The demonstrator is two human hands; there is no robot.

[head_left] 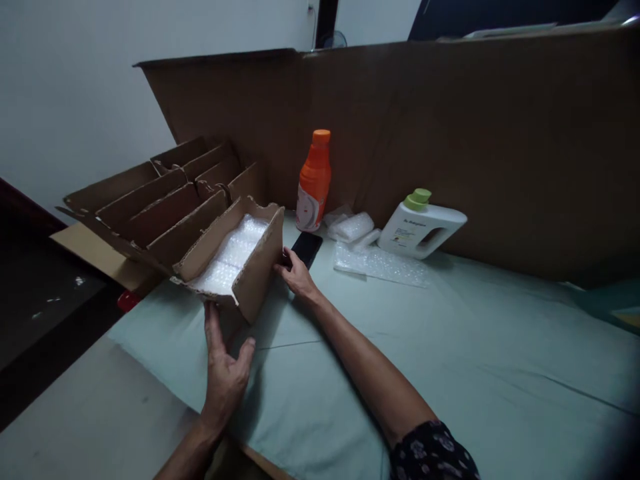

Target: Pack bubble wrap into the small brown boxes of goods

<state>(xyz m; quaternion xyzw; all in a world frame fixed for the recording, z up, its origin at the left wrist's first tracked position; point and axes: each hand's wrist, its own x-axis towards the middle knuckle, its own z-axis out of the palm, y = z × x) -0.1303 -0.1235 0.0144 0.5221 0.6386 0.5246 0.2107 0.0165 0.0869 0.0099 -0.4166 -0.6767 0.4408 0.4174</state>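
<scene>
An open cardboard box (255, 270) lined with bubble wrap (227, 257) sits on the pale green cloth (450, 347). My left hand (223, 363) lies open just below the box's near corner, fingers stretched toward it. My right hand (295, 273) rests beside the box's right wall, its fingers curled on the near end of a black phone (306, 248) that lies flat on the cloth.
An orange bottle (314, 181) stands behind the phone. A white jug with a green cap (420, 227) lies to the right, with bubble wrap pieces (380, 263) in front. Folded cardboard boxes (150, 207) are stacked left. A tall cardboard wall (450, 133) closes the back.
</scene>
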